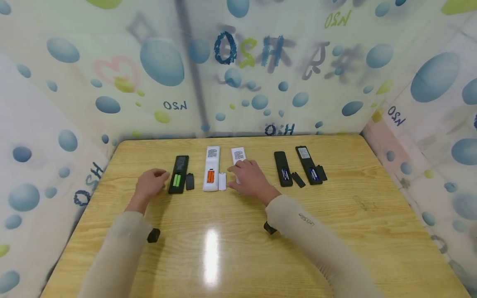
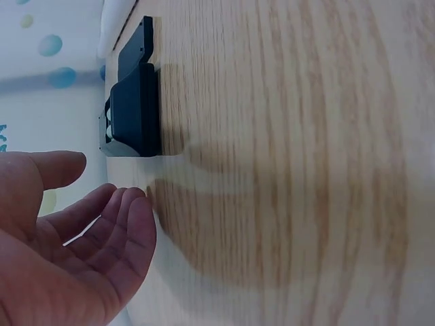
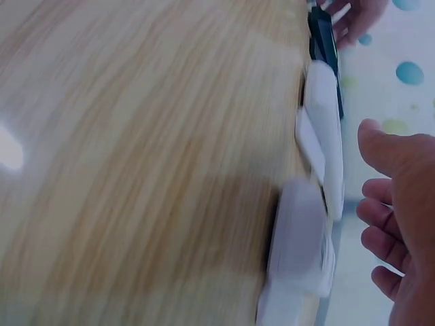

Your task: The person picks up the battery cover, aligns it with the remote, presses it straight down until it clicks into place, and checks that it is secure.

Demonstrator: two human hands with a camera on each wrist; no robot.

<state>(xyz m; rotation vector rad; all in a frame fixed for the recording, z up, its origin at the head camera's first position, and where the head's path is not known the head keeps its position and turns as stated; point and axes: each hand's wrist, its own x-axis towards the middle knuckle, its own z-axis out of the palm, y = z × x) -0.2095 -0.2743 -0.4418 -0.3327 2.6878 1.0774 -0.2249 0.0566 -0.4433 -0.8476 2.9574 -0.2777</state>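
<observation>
My left hand (image 1: 150, 183) hovers just left of a black remote control (image 1: 181, 164) with green batteries in its open compartment. Its fingers are loosely bent and hold nothing, as the left wrist view shows. A black battery cover (image 1: 189, 181) lies beside that remote. My right hand (image 1: 249, 179) is over a second white remote control (image 1: 238, 153) and hides most of it. In the right wrist view the thumb and relaxed fingers stand apart from this remote (image 3: 297, 234). Between the hands lies a white remote control (image 1: 211, 159) with orange batteries, its white cover (image 1: 222, 181) alongside.
To the right lie two black remotes, a shorter one (image 1: 280, 161) and a longer one (image 1: 306, 159), both with blue batteries showing. Their covers (image 1: 298, 179) (image 1: 322, 173) lie next to them. A patterned curtain (image 1: 257, 82) stands behind the wooden table (image 1: 223, 219).
</observation>
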